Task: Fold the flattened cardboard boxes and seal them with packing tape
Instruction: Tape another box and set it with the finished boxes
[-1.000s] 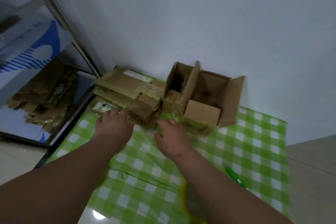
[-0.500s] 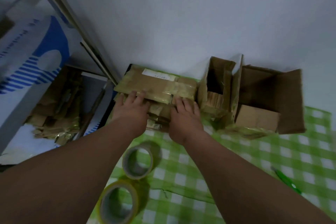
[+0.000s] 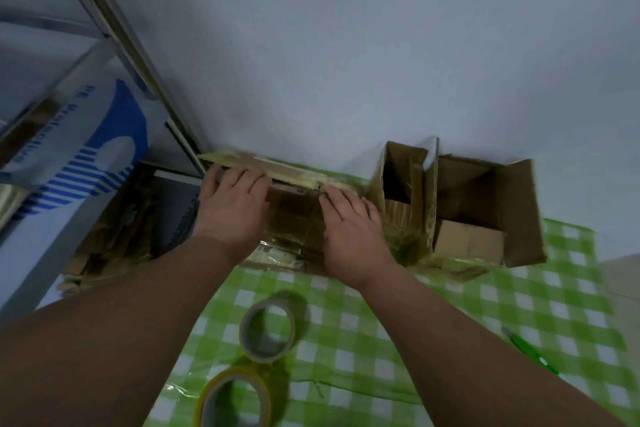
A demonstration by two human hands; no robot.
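My left hand and right hand lie on the stack of flat boxes against the wall, fingers spread, apparently lifting its top sheet; two tape rolls sit nearer me.

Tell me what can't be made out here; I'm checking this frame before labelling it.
Head view only:
- Stack: box count hidden under left hand and right hand.
- Yellow tape: lower part cut off by the bottom edge.
- Green tool: too blurred to identify.
- Open box: inside too dark.
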